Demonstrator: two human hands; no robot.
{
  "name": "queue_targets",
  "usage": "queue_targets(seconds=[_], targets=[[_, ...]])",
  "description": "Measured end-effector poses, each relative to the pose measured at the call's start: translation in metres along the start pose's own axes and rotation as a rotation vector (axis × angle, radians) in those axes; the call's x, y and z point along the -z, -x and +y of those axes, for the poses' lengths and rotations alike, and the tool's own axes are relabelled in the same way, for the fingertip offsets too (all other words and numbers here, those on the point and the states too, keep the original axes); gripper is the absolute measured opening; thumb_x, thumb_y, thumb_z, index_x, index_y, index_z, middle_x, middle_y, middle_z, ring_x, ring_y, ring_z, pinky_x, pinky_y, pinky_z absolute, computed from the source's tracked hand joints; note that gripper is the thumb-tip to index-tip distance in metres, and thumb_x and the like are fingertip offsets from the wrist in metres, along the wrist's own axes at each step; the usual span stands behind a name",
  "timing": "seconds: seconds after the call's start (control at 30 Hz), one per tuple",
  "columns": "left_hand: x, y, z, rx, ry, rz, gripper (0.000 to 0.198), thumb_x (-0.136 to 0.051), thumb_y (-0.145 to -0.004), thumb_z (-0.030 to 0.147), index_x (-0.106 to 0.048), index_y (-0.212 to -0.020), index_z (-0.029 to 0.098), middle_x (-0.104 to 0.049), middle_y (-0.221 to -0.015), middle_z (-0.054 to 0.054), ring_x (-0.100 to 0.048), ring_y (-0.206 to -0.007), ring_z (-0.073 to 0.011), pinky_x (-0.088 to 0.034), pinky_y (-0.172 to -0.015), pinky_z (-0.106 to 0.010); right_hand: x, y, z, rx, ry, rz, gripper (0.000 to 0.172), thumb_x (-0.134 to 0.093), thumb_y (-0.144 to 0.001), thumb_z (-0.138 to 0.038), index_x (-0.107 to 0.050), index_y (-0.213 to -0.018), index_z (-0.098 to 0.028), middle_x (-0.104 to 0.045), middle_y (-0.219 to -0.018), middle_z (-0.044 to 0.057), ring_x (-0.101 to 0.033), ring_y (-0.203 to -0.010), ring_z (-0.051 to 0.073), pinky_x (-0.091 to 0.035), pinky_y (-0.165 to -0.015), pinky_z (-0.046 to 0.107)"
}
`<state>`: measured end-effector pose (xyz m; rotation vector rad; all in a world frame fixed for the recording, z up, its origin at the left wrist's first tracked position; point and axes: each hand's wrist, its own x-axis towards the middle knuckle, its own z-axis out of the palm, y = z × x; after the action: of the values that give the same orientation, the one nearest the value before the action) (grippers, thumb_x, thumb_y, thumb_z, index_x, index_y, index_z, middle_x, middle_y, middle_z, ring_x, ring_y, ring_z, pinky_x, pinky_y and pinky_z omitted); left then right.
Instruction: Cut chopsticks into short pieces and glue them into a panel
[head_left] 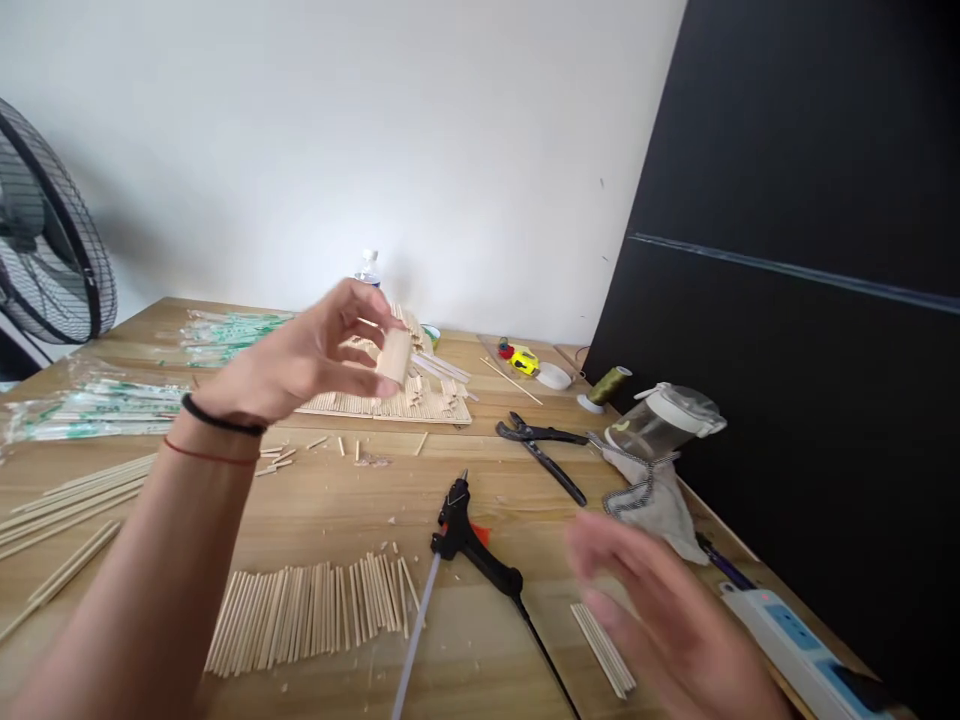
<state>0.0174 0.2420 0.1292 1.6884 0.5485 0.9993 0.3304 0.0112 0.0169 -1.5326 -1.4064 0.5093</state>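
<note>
My left hand [307, 350] is raised over the table, thumb and fingers closed on a small pale wooden piece [394, 356]. Its exact kind is hard to tell. Behind it, partly hidden by the hand, lies a model built of short wooden sticks [420, 405] on a flat base. My right hand [660, 610], somewhat blurred, hovers at lower right with its fingers apart and holds nothing. Just left of it lies a small bundle of sticks [602, 650]. Between the hands is a black hot glue gun [472, 545] with a glue stick [417, 635] in its rear.
A row of cut sticks [307, 615] lies in front. Pliers [544, 445], a lidded clear jar [660, 425], a thread spool [606, 386] and a power strip [795, 640] line the right side. Packaged sticks [112, 405] and a fan [52, 230] are at left.
</note>
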Motion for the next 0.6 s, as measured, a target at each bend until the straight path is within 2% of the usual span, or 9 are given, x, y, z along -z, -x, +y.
queue_targets(seconds=[0.07,0.13,0.2,0.27,0.43,0.6], targets=[[-0.022,-0.002,0.005,-0.009,-0.03,-0.091,0.048,-0.093,-0.062,0.014,-0.067,-0.101,0.024,-0.065,-0.112,-0.003,-0.062,-0.103,-0.0239,-0.05,-0.082,-0.034,-0.024,-0.049,-0.035,0.132,-0.168,-0.155,0.078,-0.082,-0.091,-0.051,-0.05,-0.16,-0.035,-0.062,-0.155,0.013,-0.069,-0.129,0.035,-0.063,-0.104,0.05],[-0.035,-0.005,0.002,-0.027,-0.03,-0.102,0.05,-0.094,-0.062,0.016,-0.068,-0.103,0.024,-0.065,-0.114,-0.005,-0.062,-0.106,-0.0254,-0.051,-0.085,-0.036,-0.05,-0.093,-0.061,0.196,-0.319,-0.289,0.094,-0.09,-0.084,-0.051,-0.042,-0.163,-0.038,-0.051,-0.165,0.011,-0.063,-0.136,0.034,-0.061,-0.107,0.052],[-0.037,-0.006,-0.002,-0.028,0.009,-0.06,0.049,-0.094,-0.062,0.016,-0.068,-0.103,0.025,-0.066,-0.114,-0.006,-0.063,-0.103,-0.0253,-0.053,-0.084,-0.037,-0.07,-0.124,-0.075,0.22,-0.42,-0.344,0.088,-0.091,-0.083,-0.051,-0.048,-0.158,-0.036,-0.053,-0.161,0.011,-0.061,-0.136,0.032,-0.06,-0.109,0.05],[-0.034,-0.007,-0.005,-0.018,0.068,-0.009,0.045,-0.093,-0.063,0.014,-0.068,-0.099,0.024,-0.068,-0.114,-0.007,-0.065,-0.098,-0.0247,-0.054,-0.081,-0.038,-0.082,-0.144,-0.08,0.206,-0.481,-0.323,0.075,-0.091,-0.082,-0.051,-0.059,-0.147,-0.03,-0.062,-0.15,0.011,-0.063,-0.133,0.03,-0.057,-0.113,0.05],[-0.031,-0.009,-0.007,-0.032,0.159,0.065,0.043,-0.094,-0.062,0.006,-0.069,-0.094,0.022,-0.069,-0.104,-0.005,-0.066,-0.095,-0.0237,-0.054,-0.084,-0.037,-0.09,-0.162,-0.083,0.187,-0.541,-0.341,0.067,-0.094,-0.077,-0.051,-0.066,-0.133,-0.026,-0.07,-0.138,0.01,-0.065,-0.132,0.031,-0.054,-0.115,0.052],[-0.024,-0.011,-0.013,-0.005,0.184,-0.033,0.043,-0.092,-0.07,0.013,-0.07,-0.105,0.024,-0.069,-0.113,-0.008,-0.067,-0.102,-0.0268,-0.055,-0.082,-0.038,-0.09,-0.173,-0.082,0.271,-0.428,-0.316,0.058,-0.091,-0.083,-0.045,-0.068,-0.133,-0.028,-0.07,-0.136,0.009,-0.066,-0.126,0.027,-0.058,-0.107,0.046]])
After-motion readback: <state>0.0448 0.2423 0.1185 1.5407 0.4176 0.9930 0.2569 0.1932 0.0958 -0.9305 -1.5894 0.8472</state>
